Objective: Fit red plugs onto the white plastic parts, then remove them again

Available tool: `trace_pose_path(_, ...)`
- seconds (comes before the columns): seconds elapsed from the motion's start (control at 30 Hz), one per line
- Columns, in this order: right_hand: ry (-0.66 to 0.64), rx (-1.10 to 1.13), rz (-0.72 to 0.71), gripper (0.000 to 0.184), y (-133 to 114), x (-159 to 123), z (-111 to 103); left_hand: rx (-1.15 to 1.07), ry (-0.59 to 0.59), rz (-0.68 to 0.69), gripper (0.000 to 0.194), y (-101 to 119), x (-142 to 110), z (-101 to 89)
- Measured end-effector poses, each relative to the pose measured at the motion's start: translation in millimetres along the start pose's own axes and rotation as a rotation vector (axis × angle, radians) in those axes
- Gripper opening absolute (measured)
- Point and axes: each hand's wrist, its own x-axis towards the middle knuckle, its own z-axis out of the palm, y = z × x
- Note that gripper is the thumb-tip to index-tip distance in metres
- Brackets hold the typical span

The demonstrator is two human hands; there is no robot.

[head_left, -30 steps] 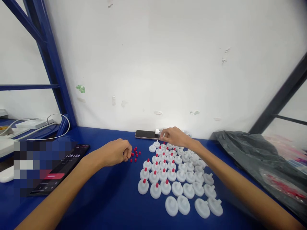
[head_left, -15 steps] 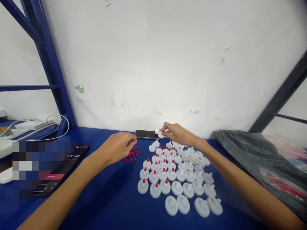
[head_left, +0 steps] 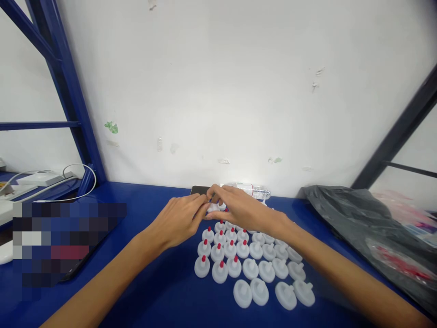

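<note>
My left hand (head_left: 182,217) and my right hand (head_left: 239,207) meet fingertip to fingertip above the blue table. Between them shows part of a white nozzle lid (head_left: 213,207), gripped by the right hand's thumb and fingers. The left fingers are pinched against it; whatever they hold is hidden. Below the right hand stand rows of white disc-shaped nozzle lids. Those on the left, such as the front lid (head_left: 202,267), wear small red caps (head_left: 203,258). Others, such as the bare lid (head_left: 250,269), have open white spouts. The loose red caps are covered by my left hand.
A clear bottle (head_left: 252,189) lies along the wall, beside a dark phone (head_left: 198,190). On the right is a grey plastic bag (head_left: 327,209) with a packet of red pieces (head_left: 399,262). A blurred-out device (head_left: 68,246) and white cables (head_left: 58,187) are at left.
My right hand has come left and down with the white lid, and my left hand has moved right to meet it. The bottle by the wall is now uncovered.
</note>
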Motion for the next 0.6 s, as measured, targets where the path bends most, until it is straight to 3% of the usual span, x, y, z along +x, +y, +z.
trace_pose_path(0.2, 0.083, 0.098, -0.008, 0.033, 4, 4, -1, 0.017, 0.046, -0.058, 0.036, -4, 2, 1.7)
trace_pose_path(0.33, 0.111, 0.014, -0.034, 0.035, 6, 5, -2, -0.099, 0.033, -0.077, 0.036, -2, 2, 1.5)
trace_pose_path(0.43, 0.087, -0.025, -0.068, 0.030, 8, 7, -2, -0.240, 0.047, -0.167, 0.042, -1, 5, -0.8)
trace_pose_path(0.6, 0.237, -0.371, -0.166, 0.032, 5, 11, 5, -0.595, 0.145, -0.393, 0.045, 0, 13, -2.5)
